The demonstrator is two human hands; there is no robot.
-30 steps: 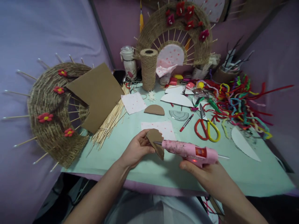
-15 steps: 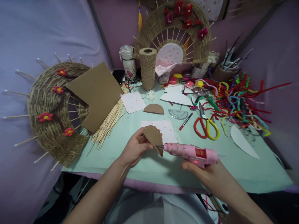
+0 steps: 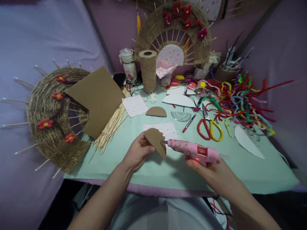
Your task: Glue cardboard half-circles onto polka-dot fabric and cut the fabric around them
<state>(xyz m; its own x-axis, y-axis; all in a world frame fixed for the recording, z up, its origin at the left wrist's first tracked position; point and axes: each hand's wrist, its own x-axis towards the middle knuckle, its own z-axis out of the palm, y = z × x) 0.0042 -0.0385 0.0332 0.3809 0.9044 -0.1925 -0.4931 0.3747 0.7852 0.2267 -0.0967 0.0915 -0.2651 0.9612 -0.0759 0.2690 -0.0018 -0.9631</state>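
Note:
Between thumb and fingers, my left hand (image 3: 138,152) grips a half-round piece of brown cardboard (image 3: 155,140), tilted above the table. My right hand (image 3: 206,169) is wrapped round the handle of a pink glue gun (image 3: 189,149), whose small light glows orange. The gun's metal nozzle meets the cardboard near its right edge. Underneath lies a white cloth square with pink dots (image 3: 170,128), partly hidden by the cardboard. A second cardboard half-round (image 3: 156,111) rests on the table just beyond, beside a clear protractor (image 3: 181,116).
Scissors (image 3: 209,125) and a red marker (image 3: 189,123) lie right of centre. Colourful pipe cleaners (image 3: 242,99) are heaped at the right. A twine spool (image 3: 148,72) stands at the back. Thin sticks (image 3: 109,129), a cardboard sheet (image 3: 100,99) and a woven twine arch (image 3: 45,108) fill the left.
The glue gun's nozzle has moved up along the cardboard's right edge, away from its lower tip. My left hand still grips the cardboard. The whole view has shifted slightly.

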